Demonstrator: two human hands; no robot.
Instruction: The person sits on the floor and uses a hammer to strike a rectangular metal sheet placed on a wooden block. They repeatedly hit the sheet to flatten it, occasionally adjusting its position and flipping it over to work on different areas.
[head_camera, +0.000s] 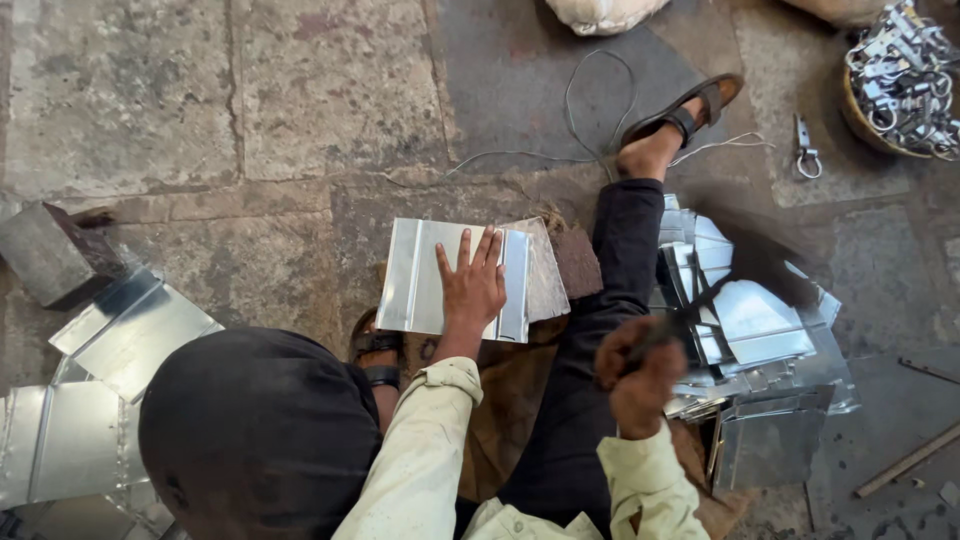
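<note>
Fingers spread, left hand (472, 283) presses flat on the folded grey sheet-metal panel (425, 277) lying on the stone floor (300, 100); right hand (640, 375) is clenched around a blurred dark hammer (730, 270), raised above a stack of similar shiny sheets (770, 340).

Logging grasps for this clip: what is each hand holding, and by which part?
The right hand grips a blurred mallet by its handle's lower end. The left hand holds nothing, pressing flat on the metal sheet.

The sheet (440, 285) is smooth, shiny metal with pressed ridges; the stone floor (250, 100) is rough and matt.
</note>
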